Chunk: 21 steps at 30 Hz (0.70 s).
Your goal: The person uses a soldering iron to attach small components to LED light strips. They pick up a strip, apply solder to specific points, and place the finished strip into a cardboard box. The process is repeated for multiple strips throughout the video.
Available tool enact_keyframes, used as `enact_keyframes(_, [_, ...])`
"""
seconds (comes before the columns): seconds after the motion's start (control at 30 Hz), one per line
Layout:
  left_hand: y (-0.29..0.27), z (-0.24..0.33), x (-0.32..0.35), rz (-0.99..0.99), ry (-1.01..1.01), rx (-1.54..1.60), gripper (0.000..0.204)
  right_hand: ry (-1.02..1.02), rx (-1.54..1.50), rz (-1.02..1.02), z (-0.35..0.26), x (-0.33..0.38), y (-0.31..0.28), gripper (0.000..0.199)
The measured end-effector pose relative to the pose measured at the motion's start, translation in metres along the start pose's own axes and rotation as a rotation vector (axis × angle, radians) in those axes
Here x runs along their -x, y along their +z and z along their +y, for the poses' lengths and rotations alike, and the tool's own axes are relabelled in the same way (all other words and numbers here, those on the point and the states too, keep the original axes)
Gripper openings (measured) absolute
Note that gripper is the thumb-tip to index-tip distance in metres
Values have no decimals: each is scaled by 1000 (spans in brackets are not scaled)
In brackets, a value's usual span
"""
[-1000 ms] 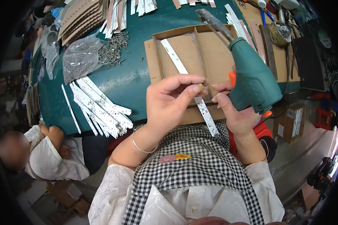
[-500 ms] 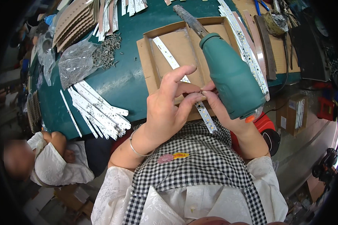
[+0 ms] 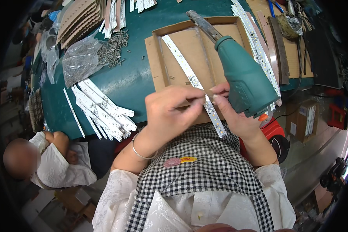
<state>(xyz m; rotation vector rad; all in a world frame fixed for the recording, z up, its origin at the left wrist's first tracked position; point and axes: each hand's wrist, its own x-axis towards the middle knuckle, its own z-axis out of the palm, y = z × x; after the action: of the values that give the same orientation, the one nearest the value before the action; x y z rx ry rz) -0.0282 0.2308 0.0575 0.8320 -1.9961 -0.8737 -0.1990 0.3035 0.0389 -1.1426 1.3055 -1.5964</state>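
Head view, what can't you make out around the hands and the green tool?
All in the head view:
- Left hand: its own fingers hide whether it pinches anything.
- Right hand: the green tool hides some of its fingers.
- White strip: left fingertips cover part of its middle.
- Far white strips: cut off by the upper edge.
- Screw pile: pieces too small and overlapping to count.

Green tool (image 3: 247,75), black-white checked apron (image 3: 205,170)

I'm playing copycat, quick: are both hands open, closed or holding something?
Left hand: fingertips close together at the LED strip; any hold cannot be told.
Right hand: holding the green soldering gun, thumb and finger by the strip.
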Motion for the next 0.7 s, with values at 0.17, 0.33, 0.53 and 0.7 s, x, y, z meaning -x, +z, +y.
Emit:
enact_keyframes(0.17, [-18,-31,-5,37,5,-353,15,-69,171,-93,7,11,-16,34])
enact_keyframes(0.33, [-11,-41,-1,-14,-29,-420,15,-30,261,-243,10,39,-39,35])
enact_keyframes(0.53, [0,-49,1,34,-37,-410,12,27,227,-291,18,53,-50,35])
enact_keyframes(0.7, [-1,-48,2,21,-57,-415,11,23,286,-315,22,52,-50,33])
